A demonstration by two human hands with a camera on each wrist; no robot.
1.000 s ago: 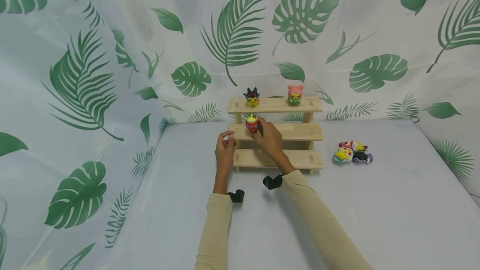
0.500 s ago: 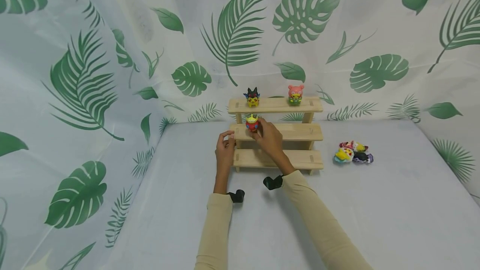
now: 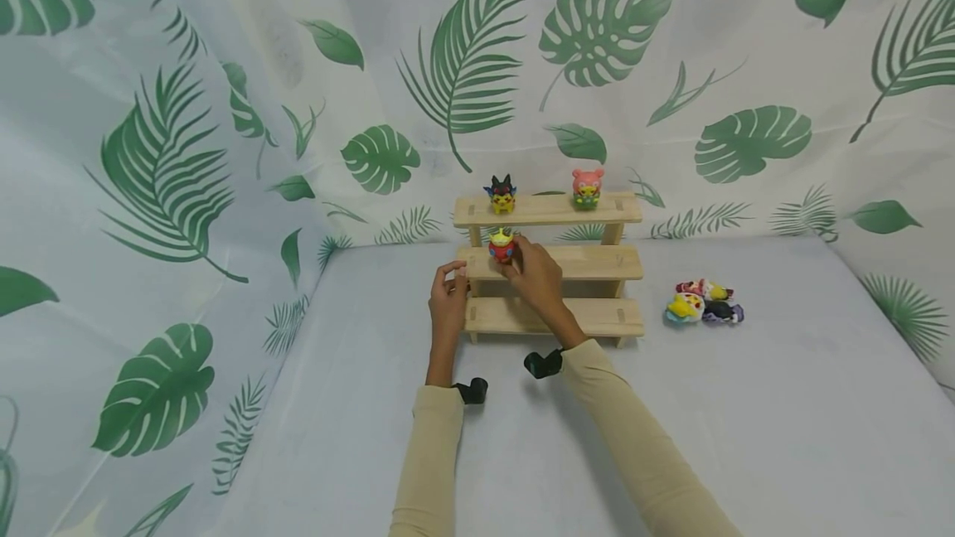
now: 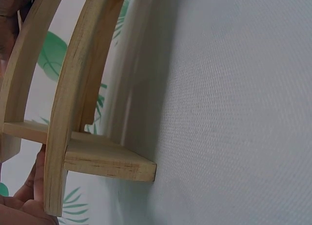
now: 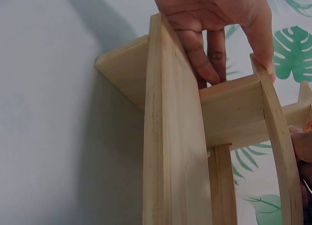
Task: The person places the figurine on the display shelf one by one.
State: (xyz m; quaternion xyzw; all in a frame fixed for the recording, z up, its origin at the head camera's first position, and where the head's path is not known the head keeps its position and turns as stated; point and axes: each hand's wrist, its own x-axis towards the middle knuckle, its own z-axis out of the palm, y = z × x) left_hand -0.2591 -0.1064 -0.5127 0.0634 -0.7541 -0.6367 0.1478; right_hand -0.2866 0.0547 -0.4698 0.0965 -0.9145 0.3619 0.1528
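Note:
A three-tier wooden display stand stands at the middle of the table. My right hand pinches a small red figurine with a yellow top at the left part of the middle tier. Whether its base touches the board is hard to tell. Only a sliver of the right hand shows at the edge of the right wrist view. My left hand holds the stand's left end; in the right wrist view its thumb lies on the middle tier's edge and its fingers curl behind the side support.
On the top tier stand a black-and-yellow figurine at left and a pink figurine at right. Several colourful figurines lie in a cluster on the white table, right of the stand. A leaf-print cloth hangs behind.
The red figurine's top tips slightly in the right hand's fingers. Both hands otherwise keep their places, and the stand and other figurines stay put.

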